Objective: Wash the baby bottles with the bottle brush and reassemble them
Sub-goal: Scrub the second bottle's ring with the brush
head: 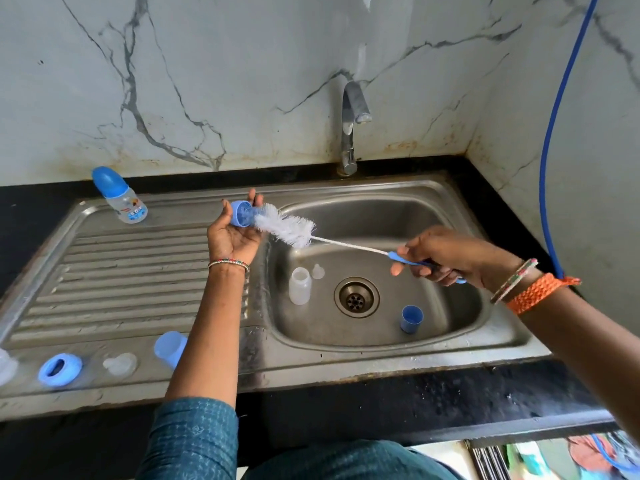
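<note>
My left hand holds a small blue screw ring above the drainboard's right end. My right hand grips the blue handle of the bottle brush, whose white bristles poke into the ring. In the sink basin lie a clear bottle body, a clear teat and a blue cap. An assembled bottle with a blue cap stands at the drainboard's back left. Along the front edge sit a blue ring, a clear teat and a pale blue cap.
A steel tap rises behind the basin with no water running. A blue hose hangs down the right wall. The ribbed drainboard lies to the left, and black counter borders the sink in front.
</note>
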`<state>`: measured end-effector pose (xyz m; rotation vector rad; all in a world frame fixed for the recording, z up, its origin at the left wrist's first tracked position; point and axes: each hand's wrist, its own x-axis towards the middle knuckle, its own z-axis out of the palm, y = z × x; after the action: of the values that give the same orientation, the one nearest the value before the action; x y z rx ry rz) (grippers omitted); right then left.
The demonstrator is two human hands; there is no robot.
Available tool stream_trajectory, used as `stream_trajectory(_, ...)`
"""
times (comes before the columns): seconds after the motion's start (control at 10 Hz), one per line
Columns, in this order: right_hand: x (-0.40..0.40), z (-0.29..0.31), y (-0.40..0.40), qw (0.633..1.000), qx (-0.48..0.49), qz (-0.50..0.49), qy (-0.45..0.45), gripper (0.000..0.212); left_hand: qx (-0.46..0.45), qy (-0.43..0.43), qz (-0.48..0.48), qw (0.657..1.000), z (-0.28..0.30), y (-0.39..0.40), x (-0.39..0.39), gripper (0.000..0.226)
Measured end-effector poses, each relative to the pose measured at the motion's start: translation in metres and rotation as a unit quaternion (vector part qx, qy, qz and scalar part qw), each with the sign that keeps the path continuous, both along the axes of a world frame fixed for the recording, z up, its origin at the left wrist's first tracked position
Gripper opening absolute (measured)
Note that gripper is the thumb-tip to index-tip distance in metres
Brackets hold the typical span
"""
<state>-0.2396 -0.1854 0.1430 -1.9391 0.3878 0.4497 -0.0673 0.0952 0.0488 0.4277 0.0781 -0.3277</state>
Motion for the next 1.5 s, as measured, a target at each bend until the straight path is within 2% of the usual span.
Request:
stream_trajectory(0.1, -0.004, -0.013, 0.003, 0.901, -0.349, 0.027, -0.256, 0.012, 0.059, 0.065, 0.008, 0.996, 0.004, -0.003, 0.0, 0.047)
stream_trajectory(0.2, -0.006, -0.027, 0.007, 0.698, -0.54, 0.03, -0.469, 0.022, 0.131, 0.164, 0.033, 0.977, 0.0, -0.01, 0.003, 0.029)
stream_trajectory(0.3, -0.005, -0.037, 0.006, 0.648, -0.558, 0.026, -0.518, 0.031, 0.135, 0.159, 0.047, 0.977, -0.003, -0.011, 0.001, 0.027)
stream_trajectory(0.4, -0.008, -0.04, 0.003, 0.643, -0.573, 0.015, -0.508, 0.034, 0.135, 0.128, 0.04, 0.982, -0.006, -0.006, 0.001, 0.031)
stream_trajectory(0.5, -0.013, -0.027, 0.008, 0.774, -0.51, 0.035, -0.373, 0.024, 0.143, 0.089, 0.038, 0.985, -0.007, -0.006, 0.004, 0.029)
stream_trajectory(0.6, -0.013, -0.002, 0.016, 0.998, -0.018, 0.04, 0.051, 0.021, 0.12, 0.048, 0.024, 0.991, -0.007, -0.009, 0.0, 0.027)
stream_trajectory(0.7, -0.01, -0.004, 0.013, 0.999, -0.032, 0.02, 0.026, 0.023, 0.085, 0.043, 0.016, 0.995, -0.008, -0.01, -0.001, 0.046)
stream_trajectory(0.8, -0.015, -0.018, 0.012, 0.81, -0.533, 0.012, -0.244, 0.016, 0.115, 0.064, 0.019, 0.991, -0.011, -0.011, -0.001, 0.029)
stream_trajectory(0.9, -0.015, -0.028, 0.013, 0.694, -0.607, 0.002, -0.386, 0.027, 0.114, 0.061, 0.009, 0.992, -0.013, -0.011, 0.0, 0.025)
stream_trajectory(1.0, -0.013, -0.002, 0.014, 0.972, -0.205, 0.065, -0.089, 0.022, 0.103, 0.031, -0.008, 0.994, -0.01, -0.006, -0.004, 0.048)
stream_trajectory(1.1, -0.009, 0.004, 0.006, 0.982, 0.144, 0.077, 0.092, 0.032, 0.081, 0.025, -0.013, 0.996, -0.007, -0.003, -0.008, 0.03)
stream_trajectory(1.2, -0.011, -0.002, 0.014, 0.945, -0.292, 0.092, -0.114, 0.025, 0.099, 0.08, 0.02, 0.992, -0.003, -0.004, -0.006, 0.033)
stream_trajectory(1.3, -0.015, -0.016, 0.023, 0.788, -0.563, 0.048, -0.246, 0.035, 0.192, 0.156, 0.029, 0.968, -0.001, -0.011, 0.0, 0.029)
stream_trajectory(1.4, -0.012, -0.031, 0.024, 0.707, -0.599, 0.05, -0.373, 0.019, 0.274, 0.183, 0.0, 0.944, -0.011, -0.021, 0.002, 0.03)
stream_trajectory(1.5, -0.005, -0.035, 0.021, 0.762, -0.555, 0.018, -0.334, 0.018, 0.277, 0.163, -0.018, 0.947, -0.021, -0.024, 0.005, 0.034)
